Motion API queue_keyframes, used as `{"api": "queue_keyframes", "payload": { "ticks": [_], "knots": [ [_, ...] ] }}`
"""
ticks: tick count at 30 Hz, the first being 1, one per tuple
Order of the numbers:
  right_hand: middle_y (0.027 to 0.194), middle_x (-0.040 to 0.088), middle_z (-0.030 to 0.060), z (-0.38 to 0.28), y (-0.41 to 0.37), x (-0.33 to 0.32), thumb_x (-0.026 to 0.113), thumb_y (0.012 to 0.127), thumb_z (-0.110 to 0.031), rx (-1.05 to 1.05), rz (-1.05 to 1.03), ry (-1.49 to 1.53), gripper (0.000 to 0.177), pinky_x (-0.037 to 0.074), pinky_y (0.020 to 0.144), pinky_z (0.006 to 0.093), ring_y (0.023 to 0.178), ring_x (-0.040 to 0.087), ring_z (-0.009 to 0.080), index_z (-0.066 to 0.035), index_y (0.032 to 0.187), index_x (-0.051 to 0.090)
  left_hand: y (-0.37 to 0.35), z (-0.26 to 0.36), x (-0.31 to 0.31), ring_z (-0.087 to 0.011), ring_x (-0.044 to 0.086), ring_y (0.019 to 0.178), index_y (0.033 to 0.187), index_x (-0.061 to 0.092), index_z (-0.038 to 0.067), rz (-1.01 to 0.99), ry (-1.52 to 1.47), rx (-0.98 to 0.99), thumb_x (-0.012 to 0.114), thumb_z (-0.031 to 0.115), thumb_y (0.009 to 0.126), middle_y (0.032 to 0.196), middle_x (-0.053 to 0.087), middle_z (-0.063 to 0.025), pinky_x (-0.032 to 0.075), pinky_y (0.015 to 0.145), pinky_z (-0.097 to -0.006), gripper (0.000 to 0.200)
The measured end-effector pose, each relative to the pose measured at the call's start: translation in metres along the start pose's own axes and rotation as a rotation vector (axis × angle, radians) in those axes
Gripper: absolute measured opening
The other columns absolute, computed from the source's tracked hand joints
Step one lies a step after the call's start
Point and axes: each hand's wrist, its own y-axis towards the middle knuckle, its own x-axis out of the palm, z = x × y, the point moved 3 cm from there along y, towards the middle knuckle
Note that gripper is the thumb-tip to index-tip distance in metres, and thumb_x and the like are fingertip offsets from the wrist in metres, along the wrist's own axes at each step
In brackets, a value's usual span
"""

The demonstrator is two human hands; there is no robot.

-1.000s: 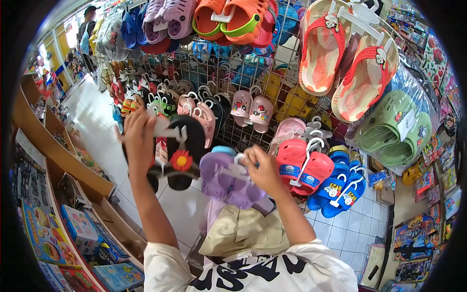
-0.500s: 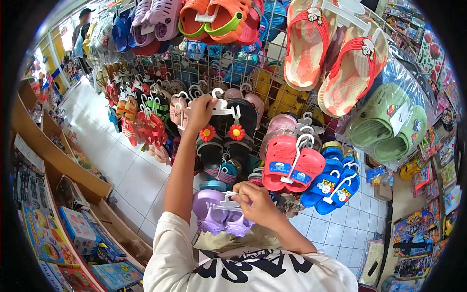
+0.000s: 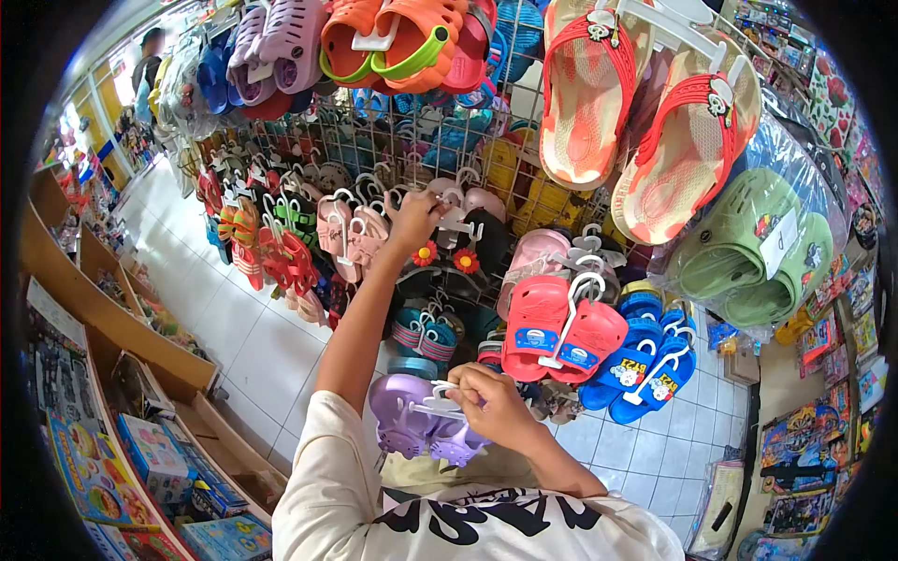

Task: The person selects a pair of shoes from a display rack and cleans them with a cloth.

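Note:
My left hand (image 3: 415, 221) is closed at the top of the white hanger that carries black sandals with red and yellow flowers (image 3: 466, 260), against the wire rack. Lower down, my right hand (image 3: 488, 400) is closed round the hook of another white hanger. From that hanger hang purple sandals (image 3: 421, 421), in front of my shirt. Pink sandals (image 3: 351, 236) on a hanger are just left of my left hand. Right of my right hand hang red clogs (image 3: 563, 329) and blue slides (image 3: 645, 366).
The wire rack (image 3: 533, 107) holds orange clogs (image 3: 404, 42), large red-strapped sandals (image 3: 585, 103) and bagged green clogs (image 3: 748, 248). Wooden shelves (image 3: 122, 271) with boxed toys run along the left. Packaged goods line the right. A person (image 3: 148, 64) stands far back on the left.
My left hand has moved the flowered black sandals in toward the rack, uncovering the pink sandals and striped teal sandals. My right hand still holds the purple pair. The view has shifted slightly.

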Motion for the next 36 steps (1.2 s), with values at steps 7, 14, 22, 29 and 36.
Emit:
{"api": "queue_keyframes", "payload": {
  "ticks": [7, 14, 22, 29, 36],
  "knots": [
    [0.09, 0.058, 0.0162, 0.009, -0.001, -0.004, 0.057, 0.079, 0.007, 0.017, -0.033, -0.004, 0.009, 0.048, 0.07, 0.0386, 0.082, 0.058, 0.0341, 0.004, 0.085, 0.05, 0.043, -0.044, 0.0, -0.0223, 0.062, 0.081, 0.1, 0.064, -0.003, -0.221, -0.93, -0.272, 0.057, 0.009, 0.082, 0.088, 0.065, -0.0122, 0.048, 0.076, -0.0319, 0.023],
    [0.092, 0.058, 0.0164, 0.015, 0.003, -0.006, 0.057, 0.078, 0.008, 0.069, -0.043, -0.005, 0.014, 0.049, 0.071, 0.0379, 0.084, 0.059, 0.034, 0.003, 0.078, 0.044, 0.097, -0.054, 0.055, -0.0222, 0.064, 0.074, 0.093, 0.068, 0.001, -0.367, -0.394, -0.153, 0.066, 0.028, 0.083, 0.082, 0.068, -0.0171, 0.049, 0.069, -0.036, 0.028],
    [0.09, 0.058, 0.0163, 0.018, 0.006, -0.01, 0.059, 0.078, 0.007, 0.086, -0.045, 0.038, 0.02, 0.049, 0.068, 0.0368, 0.082, 0.059, 0.0333, 0.002, 0.074, 0.039, 0.081, -0.051, 0.027, -0.0331, 0.062, 0.069, 0.086, 0.067, 0.003, 0.011, -0.366, -0.1, 0.068, 0.032, 0.082, 0.075, 0.065, -0.0154, 0.047, 0.064, -0.0398, 0.029],
    [0.083, 0.058, 0.0106, 0.015, 0.005, -0.007, 0.067, 0.08, 0.003, 0.012, 0.025, 0.019, 0.03, 0.039, 0.056, 0.0277, 0.061, 0.045, 0.0177, 0.0, 0.069, 0.039, 0.04, -0.079, 0.026, -0.0235, 0.062, 0.063, 0.082, 0.069, 0.002, 0.132, -0.303, -0.331, 0.071, 0.033, 0.078, 0.068, 0.064, -0.0133, 0.047, 0.062, -0.0325, 0.032],
    [0.087, 0.059, 0.0147, 0.008, -0.001, -0.007, 0.064, 0.081, 0.001, 0.066, -0.021, 0.006, 0.025, 0.047, 0.066, 0.036, 0.078, 0.058, 0.032, 0.001, 0.074, 0.04, 0.002, -0.092, 0.015, -0.0142, 0.053, 0.057, 0.068, 0.066, -0.001, -0.199, -0.487, -0.505, 0.067, 0.026, 0.077, 0.062, 0.06, -0.0061, 0.041, 0.055, -0.0316, 0.028]
  ]
}}
